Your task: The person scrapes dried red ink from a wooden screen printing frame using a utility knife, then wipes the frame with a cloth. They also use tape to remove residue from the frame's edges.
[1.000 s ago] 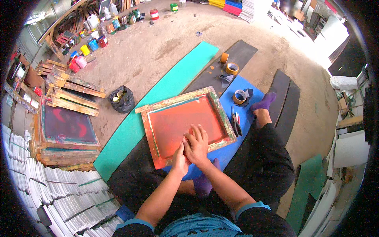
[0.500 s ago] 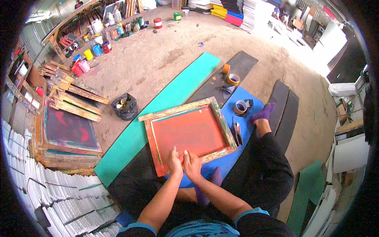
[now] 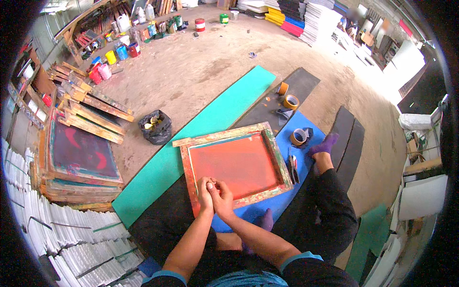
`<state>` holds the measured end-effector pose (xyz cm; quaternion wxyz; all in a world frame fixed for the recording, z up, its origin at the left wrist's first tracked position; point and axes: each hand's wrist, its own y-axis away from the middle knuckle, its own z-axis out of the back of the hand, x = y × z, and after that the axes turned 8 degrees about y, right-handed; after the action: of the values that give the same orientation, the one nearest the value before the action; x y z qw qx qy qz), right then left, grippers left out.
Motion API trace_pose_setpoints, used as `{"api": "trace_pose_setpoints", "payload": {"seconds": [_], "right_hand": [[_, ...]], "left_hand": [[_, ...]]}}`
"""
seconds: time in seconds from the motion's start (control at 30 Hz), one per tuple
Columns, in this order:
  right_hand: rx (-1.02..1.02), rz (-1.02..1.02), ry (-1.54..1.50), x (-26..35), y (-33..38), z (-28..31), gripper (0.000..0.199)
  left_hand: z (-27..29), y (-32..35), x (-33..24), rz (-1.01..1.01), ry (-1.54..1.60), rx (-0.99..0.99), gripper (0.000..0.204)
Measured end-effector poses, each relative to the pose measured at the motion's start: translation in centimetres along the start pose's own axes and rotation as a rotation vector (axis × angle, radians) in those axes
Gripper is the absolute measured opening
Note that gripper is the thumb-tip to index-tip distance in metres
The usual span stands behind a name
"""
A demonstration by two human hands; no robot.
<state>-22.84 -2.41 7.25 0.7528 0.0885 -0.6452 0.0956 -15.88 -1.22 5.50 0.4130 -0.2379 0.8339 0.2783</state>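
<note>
My left hand and my right hand are pressed together, fingers curled, above the near left part of a screen-printing frame. Whatever may lie between them is hidden. The frame has a paint-stained wooden border and an orange-red screen. It rests across a green foam strip and a blue mat, between my legs. Beside its right edge lie several pens or slim tools. A tape roll sits on the blue mat, near my foot in a purple sock.
Two more tape rolls lie on a black strip. A black bag stands left of the green strip. Stacked screens and bundled white sheets fill the left. Paint buckets line the far left.
My hands have moved slightly left and up, and sit closer together with the fingers folded over each other. The view has shifted a little; the frame and mats stay put.
</note>
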Motion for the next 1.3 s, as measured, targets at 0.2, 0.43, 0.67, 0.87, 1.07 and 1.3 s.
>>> {"api": "trace_pose_setpoints", "payload": {"seconds": [0.2, 0.43, 0.67, 0.87, 1.07, 1.3], "right_hand": [[-0.17, 0.013, 0.208, -0.8, -4.0, -1.3, 0.041], [-0.097, 0.057, 0.317, 2.4, -7.6, -3.7, 0.046], [0.001, 0.038, 0.387, 2.7, -9.6, -8.3, 0.046], [0.061, -0.095, 0.219, 1.7, -10.8, -12.3, 0.041], [0.032, -0.077, 0.17, 1.7, -11.3, -15.7, 0.044], [0.057, 0.524, 0.736, 1.5, -11.4, -18.5, 0.027]], "left_hand": [[1.8, -2.1, -1.9, -0.488, -0.673, 0.073, 0.026], [1.9, -5.5, -8.5, -1.137, -1.168, 0.3, 0.019], [4.5, -7.7, -7.9, -0.819, -0.945, 0.125, 0.016], [5.9, -10.0, -9.6, -0.847, -0.919, 0.044, 0.018], [8.7, -12.2, -9.8, -0.299, -0.717, -0.174, 0.027], [9.8, -13.2, -11.8, 0.243, 0.387, 0.055, 0.052]]}}
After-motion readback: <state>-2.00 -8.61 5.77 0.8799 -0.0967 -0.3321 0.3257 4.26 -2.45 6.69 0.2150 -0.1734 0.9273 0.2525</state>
